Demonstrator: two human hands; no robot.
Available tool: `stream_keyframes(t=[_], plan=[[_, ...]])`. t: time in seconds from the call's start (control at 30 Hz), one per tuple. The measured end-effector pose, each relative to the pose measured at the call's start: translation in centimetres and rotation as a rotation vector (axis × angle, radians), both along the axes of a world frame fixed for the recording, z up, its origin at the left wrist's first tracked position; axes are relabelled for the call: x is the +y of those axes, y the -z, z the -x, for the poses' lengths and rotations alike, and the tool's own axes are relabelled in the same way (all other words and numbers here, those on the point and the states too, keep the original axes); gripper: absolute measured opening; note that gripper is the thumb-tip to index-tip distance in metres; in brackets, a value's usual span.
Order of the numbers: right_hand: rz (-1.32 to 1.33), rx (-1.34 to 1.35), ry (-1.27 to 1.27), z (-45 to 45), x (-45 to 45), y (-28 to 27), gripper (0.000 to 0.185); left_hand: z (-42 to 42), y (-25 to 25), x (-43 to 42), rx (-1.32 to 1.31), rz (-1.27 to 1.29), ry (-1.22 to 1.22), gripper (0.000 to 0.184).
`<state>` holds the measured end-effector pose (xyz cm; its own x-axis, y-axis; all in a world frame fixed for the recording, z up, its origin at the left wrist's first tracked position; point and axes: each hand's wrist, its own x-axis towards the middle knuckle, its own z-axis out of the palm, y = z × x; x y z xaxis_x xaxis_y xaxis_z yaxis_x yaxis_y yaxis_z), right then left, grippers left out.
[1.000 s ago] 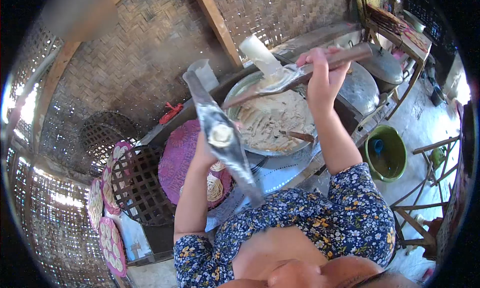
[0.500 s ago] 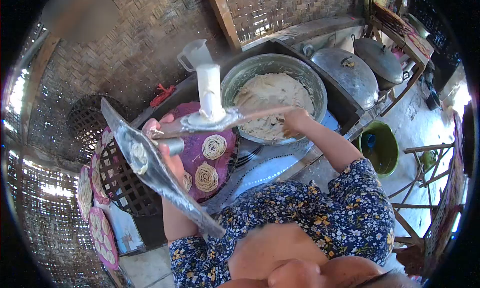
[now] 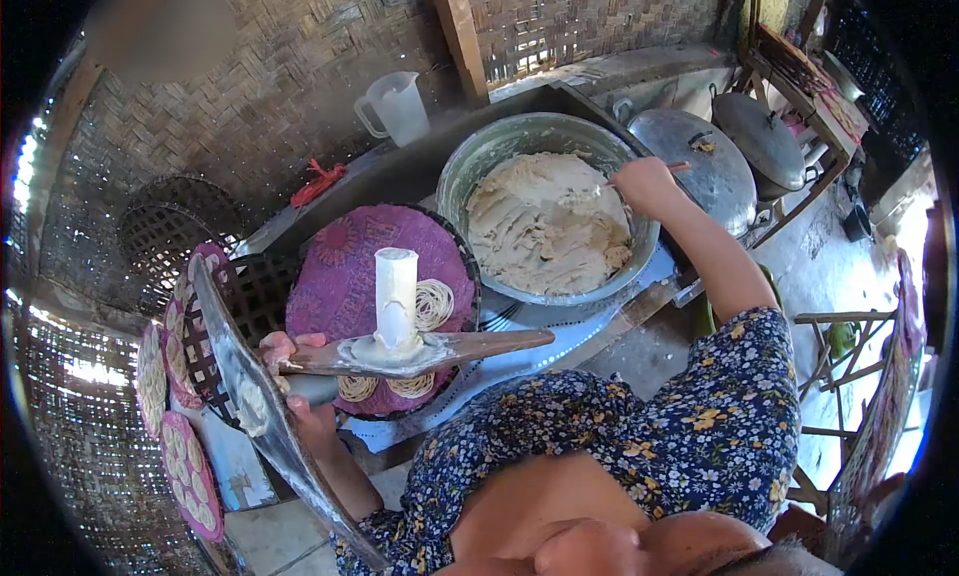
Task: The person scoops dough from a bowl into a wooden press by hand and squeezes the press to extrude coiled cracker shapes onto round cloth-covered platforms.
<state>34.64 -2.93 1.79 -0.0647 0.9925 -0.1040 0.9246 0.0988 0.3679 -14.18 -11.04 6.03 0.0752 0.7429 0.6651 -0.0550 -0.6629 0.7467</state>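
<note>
My left hand (image 3: 305, 381) grips the ends of two wooden pieces. One is a board (image 3: 479, 346) lying level, with a dough-smeared white cylinder (image 3: 397, 296) upright on it. The other is a long curved board (image 3: 290, 456) at the left, with dough at its middle. My right hand (image 3: 644, 184) is closed round a small wooden handle (image 3: 680, 166) at the right rim of a metal basin. Pale dough (image 3: 549, 221) fills much of the basin (image 3: 470, 166). Under the level board, a purple mat (image 3: 345, 241) on a round tray bears coils of noodles (image 3: 434, 304).
A clear jug (image 3: 402, 108) stands behind the tray near the woven wall. Lidded pots (image 3: 699, 161) are right of the basin. Black open baskets (image 3: 180, 226) and purple mats with noodle coils (image 3: 190, 476) are at the left. Wooden frames (image 3: 844, 376) stand at the right.
The board with the white cylinder has come away from the basin to over the tray, now in my left hand. My right hand let go of it and took the small handle at the basin.
</note>
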Motion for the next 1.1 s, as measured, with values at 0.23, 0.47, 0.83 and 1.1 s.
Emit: stream_keyframes(t=[0.23, 0.47, 0.83, 1.1], plan=[[0.193, -0.019, -0.07, 1.8, 1.8, 7.5, 0.023, 0.2, 0.1, -0.7, 0.032, 0.009, -0.044, 0.058], [0.105, 0.068, 0.012, 2.4, 0.5, 0.6, 0.016, 1.9, 0.1, -0.7, -0.055, 0.032, 0.117, 0.057], [0.112, 0.084, -0.075, 1.1, 2.6, 9.4, 0.014, -0.5, -0.3, 0.0, -0.105, 0.058, 0.086, 0.062], [0.193, 0.097, -0.108, 1.1, 1.0, 10.9, 0.018, -0.4, -0.2, -1.3, -0.154, 0.058, 0.016, 0.062]])
